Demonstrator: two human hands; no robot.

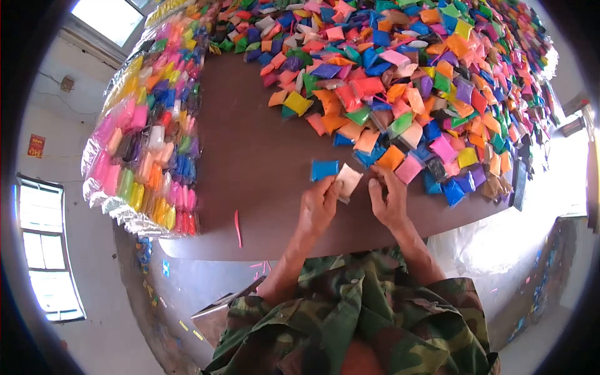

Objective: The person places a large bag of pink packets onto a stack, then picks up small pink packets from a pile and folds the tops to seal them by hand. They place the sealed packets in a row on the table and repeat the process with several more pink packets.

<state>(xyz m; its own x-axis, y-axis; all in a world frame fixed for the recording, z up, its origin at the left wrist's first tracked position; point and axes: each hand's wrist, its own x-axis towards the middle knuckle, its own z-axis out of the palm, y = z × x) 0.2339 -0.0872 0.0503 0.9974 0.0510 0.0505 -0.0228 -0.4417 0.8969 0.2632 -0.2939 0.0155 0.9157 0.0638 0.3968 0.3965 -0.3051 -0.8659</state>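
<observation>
Two hands: both are at work over the near part of the brown bench (250, 156), forearms coming up out of camouflage sleeves (350, 306) at the bottom of the view.
Left hand: left hand (317, 206) pinches the lower edge of a pale beige packet (348, 181), fingers curled tight around it, so this one is holding.
Beige packet: small, squarish, tilted, its upper corner pointing away from the person, lying low over the bench between the two hands.
Right hand: right hand (387, 201) sits just beside the packet's right side, fingers bent and drawn close together; whether the fingertips actually grip anything, I cannot tell from this angle.
Blue packet: a blue packet (324, 169) lies flat on the bench, just beyond the left hand and touching or nearly touching the beige one's left edge.
Pink strip: a thin pink strip (237, 228) lies alone on the bench, well to the left of the left hand.
Pile ahead: just past the right hand begins a big heap of coloured packets (406, 81), orange, pink, blue, green, purple and yellow all jumbled, spreading across the far and right side of the bench.
Left side: clear bags of sorted packets (150, 137) stand in a row along the left edge of the bench, colours stacked in bands.
Far left: a window (47, 250) glows bright on the wall.
</observation>
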